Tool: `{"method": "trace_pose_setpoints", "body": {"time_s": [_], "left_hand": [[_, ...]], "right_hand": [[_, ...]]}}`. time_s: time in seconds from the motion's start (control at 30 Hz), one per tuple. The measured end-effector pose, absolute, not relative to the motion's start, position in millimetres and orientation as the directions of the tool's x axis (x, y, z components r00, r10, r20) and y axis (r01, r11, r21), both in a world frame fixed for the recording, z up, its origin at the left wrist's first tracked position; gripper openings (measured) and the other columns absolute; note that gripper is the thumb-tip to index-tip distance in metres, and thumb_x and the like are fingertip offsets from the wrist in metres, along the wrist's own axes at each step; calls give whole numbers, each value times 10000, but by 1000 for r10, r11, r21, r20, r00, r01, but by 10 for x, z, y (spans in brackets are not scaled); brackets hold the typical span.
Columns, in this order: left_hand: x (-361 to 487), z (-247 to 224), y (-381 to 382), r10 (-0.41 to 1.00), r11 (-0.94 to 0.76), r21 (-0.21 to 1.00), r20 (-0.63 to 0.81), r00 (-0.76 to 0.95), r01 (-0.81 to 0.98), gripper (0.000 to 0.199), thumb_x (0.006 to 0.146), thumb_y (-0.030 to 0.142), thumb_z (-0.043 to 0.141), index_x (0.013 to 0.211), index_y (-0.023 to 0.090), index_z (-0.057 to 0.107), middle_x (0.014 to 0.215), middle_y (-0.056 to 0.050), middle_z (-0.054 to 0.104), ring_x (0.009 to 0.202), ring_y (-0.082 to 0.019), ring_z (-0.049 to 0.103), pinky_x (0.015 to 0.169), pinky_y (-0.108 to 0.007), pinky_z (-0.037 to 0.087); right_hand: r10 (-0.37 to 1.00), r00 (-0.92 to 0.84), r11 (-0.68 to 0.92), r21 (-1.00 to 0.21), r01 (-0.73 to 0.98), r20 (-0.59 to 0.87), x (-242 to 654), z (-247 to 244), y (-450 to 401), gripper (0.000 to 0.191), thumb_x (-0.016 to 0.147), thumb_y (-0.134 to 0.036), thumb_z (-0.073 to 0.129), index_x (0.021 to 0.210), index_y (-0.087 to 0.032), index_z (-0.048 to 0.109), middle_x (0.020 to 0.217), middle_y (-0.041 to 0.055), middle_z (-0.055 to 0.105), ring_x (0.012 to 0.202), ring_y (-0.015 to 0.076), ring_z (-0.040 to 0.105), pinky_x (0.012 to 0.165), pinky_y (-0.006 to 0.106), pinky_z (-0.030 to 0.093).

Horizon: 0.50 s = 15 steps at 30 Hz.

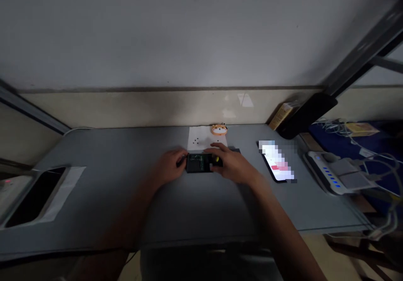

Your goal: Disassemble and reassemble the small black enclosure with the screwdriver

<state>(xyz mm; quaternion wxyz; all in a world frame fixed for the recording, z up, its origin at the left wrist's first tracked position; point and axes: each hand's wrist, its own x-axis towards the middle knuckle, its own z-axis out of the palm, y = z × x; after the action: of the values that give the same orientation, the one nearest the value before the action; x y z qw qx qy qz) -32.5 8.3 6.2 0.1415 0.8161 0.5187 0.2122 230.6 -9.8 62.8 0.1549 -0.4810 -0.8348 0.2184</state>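
Observation:
A black rectangular device with a bare green circuit board [197, 163] lies in the middle of the desk. Around its right end, my right hand [233, 163] is closed, thumb at the near side and fingers at the far side. A small yellow spot shows between them. My left hand [171, 164] is curled at the device's left end, with something dark and unclear between thumb and fingers. Just behind the device is a white sheet of paper [204, 135] with several tiny dark bits [195, 141], perhaps screws. An orange-and-white animal-face case [219, 129] sits at the paper's far edge.
To the right lie a lit phone [275, 161] and a white power strip [327, 174] with plugs and cables. A black cylindrical object [307, 115] leans by the wall beside a yellowish box [280, 116]. At far left is a dark-screened tablet or phone [36, 197].

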Motion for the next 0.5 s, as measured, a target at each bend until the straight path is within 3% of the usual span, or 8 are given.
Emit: {"method": "trace_pose_setpoints", "body": {"time_s": [0.1,0.2,0.27,0.37,0.5], "left_hand": [[-339,39,93,918,-395,499,209,336,771,194,881,222,536,966,233,710,771,-14,678,689,-196,636,706,-306,521],[-342,5,104,937,-347,567,252,243,747,230,909,240,507,1033,233,701,754,4,645,639,-175,606,645,-280,516],[-320,-2,97,916,-380,576,341,210,724,214,930,257,505,1032,232,692,837,-13,662,714,-177,636,702,-287,550],[-228,46,55,851,-487,534,467,239,691,189,963,267,515,1047,233,681,983,-47,681,895,-201,675,864,-335,581],[-11,185,1,788,-603,471,475,391,643,236,992,275,516,1173,232,661,1131,-79,686,1080,-237,668,995,-390,558]], "right_hand": [[890,-326,455,-659,598,319,2447,676,-83,397,900,-117,541,1212,-275,729,1332,56,723,1148,228,726,984,393,565],[879,-54,444,-772,455,474,2579,735,-49,299,856,-148,532,1037,-248,748,898,11,763,814,180,715,788,331,569],[841,167,436,-828,351,514,2648,752,-11,200,850,-216,544,938,-233,723,752,-11,702,645,157,626,651,299,511],[785,370,432,-868,246,496,2719,729,50,161,839,-301,547,884,-227,682,651,-33,603,577,150,535,584,285,419],[770,438,281,-863,419,463,2780,693,65,248,874,-410,521,847,-217,675,620,-36,519,585,156,478,607,297,354]]}}
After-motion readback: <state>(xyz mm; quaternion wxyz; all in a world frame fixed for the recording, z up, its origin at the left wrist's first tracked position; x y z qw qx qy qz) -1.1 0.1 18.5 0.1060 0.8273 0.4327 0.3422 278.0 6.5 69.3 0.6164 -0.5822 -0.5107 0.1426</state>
